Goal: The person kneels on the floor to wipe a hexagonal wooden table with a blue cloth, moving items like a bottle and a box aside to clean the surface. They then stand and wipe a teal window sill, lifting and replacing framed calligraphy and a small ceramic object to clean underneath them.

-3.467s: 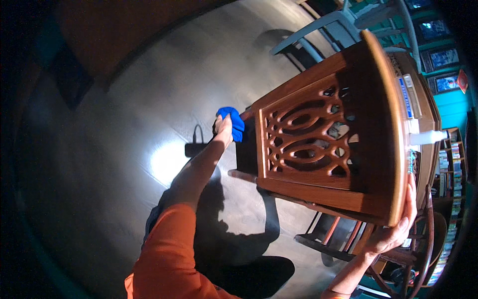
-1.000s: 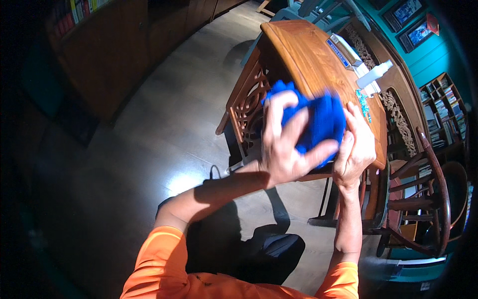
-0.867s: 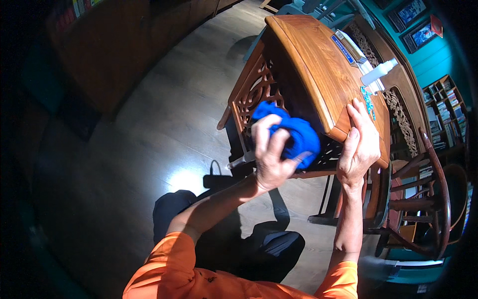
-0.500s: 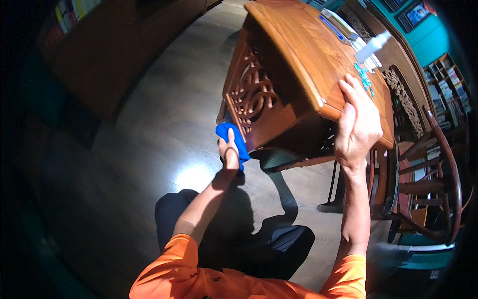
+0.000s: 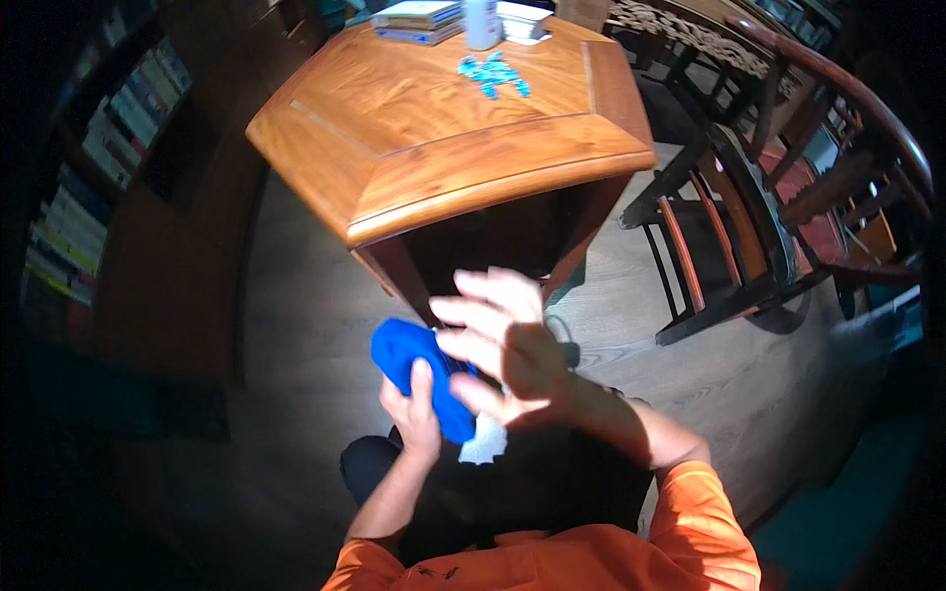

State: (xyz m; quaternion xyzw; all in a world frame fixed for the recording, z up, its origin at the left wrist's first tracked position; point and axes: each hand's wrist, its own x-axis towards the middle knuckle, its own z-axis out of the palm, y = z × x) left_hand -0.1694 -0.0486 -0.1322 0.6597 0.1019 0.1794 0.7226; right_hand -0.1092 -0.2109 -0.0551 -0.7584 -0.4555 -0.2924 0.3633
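A folded blue cloth (image 5: pixel 399 347) is gripped in my left hand (image 5: pixel 414 419), the thumb pressed on its top face. My right hand (image 5: pixel 512 345) hovers just right of the cloth with its fingers spread, slightly blurred; whether it touches the cloth I cannot tell. Both hands are in front of a polished wooden table (image 5: pixel 384 108) with an angular top and a dark open hollow below it. Small bright blue pieces (image 5: pixel 493 74) lie on the tabletop. Under my right hand a pale, jagged-edged patch (image 5: pixel 483 441) shows; what it is I cannot make out.
At the table's far edge stand a white bottle (image 5: pixel 483 25), a stack of books (image 5: pixel 419 20) and a white stack (image 5: pixel 524 20). A dark wooden chair (image 5: pixel 724 212) is to the right. Bookshelves (image 5: pixel 128 128) line the left side.
My right hand has come off the table's edge and over beside the cloth. The left hand has drawn back from the carved side panel, keeping the cloth. My view has turned toward another side of the table.
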